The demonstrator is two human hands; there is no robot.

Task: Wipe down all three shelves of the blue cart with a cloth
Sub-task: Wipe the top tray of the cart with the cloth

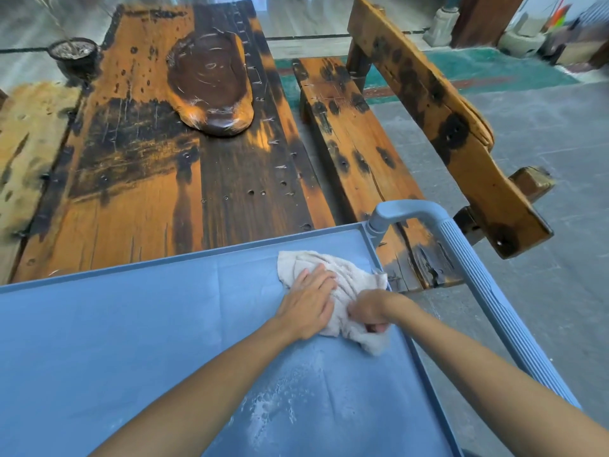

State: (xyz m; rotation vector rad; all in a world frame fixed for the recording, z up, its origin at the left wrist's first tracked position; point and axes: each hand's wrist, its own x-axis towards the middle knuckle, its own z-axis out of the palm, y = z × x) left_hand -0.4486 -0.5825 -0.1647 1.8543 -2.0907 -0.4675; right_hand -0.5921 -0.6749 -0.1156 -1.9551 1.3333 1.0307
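Cart shelf (99, 341) blue, wet-streaked; cloth (346, 275) on it.

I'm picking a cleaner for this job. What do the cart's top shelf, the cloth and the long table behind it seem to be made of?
Top shelf: likely moulded plastic, matte blue, with a raised rim and a ribbed handle of the same colour.
Cloth: looks like cotton terry, off-white, with a nubby, crumpled surface.
Table: wood planks, orange-brown with dark patches, glossy as if varnished; grain and holes show.
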